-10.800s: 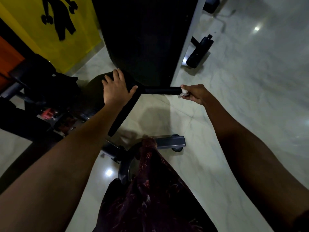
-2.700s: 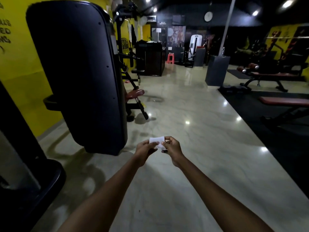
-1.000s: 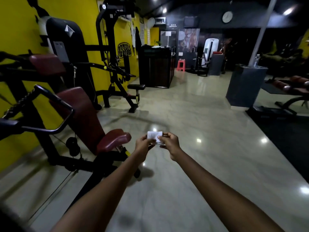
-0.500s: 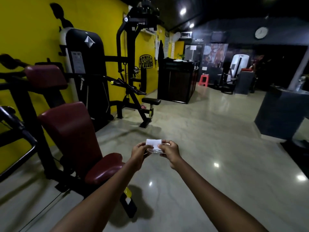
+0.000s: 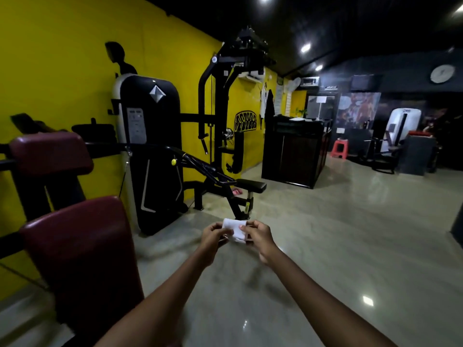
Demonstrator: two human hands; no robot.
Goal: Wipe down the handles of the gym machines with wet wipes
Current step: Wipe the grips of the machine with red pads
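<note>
A: What's the support surface?
B: Glossy pale marble-look tiled floor point(image 5: 338, 246), ceiling lights reflecting off it.

A: What's standing on it?
B: Left, maroon-padded black-framed seat machine point(image 5: 75, 246). Beyond it, black weight-stack machine with white trim point(image 5: 152, 151), against the yellow wall. Black low padded bench seat point(image 5: 250, 185) just beside that. Further back: dark wooden counter cabinet point(image 5: 295, 151), small red plastic stool point(image 5: 338, 148), well apart.

Person, head view: two bare forearms entering from 6 o'clock, no sleeves showing. Left hand point(image 5: 213, 237) and right hand point(image 5: 259, 236) bare: no gloves, rings, watch visible.
</note>
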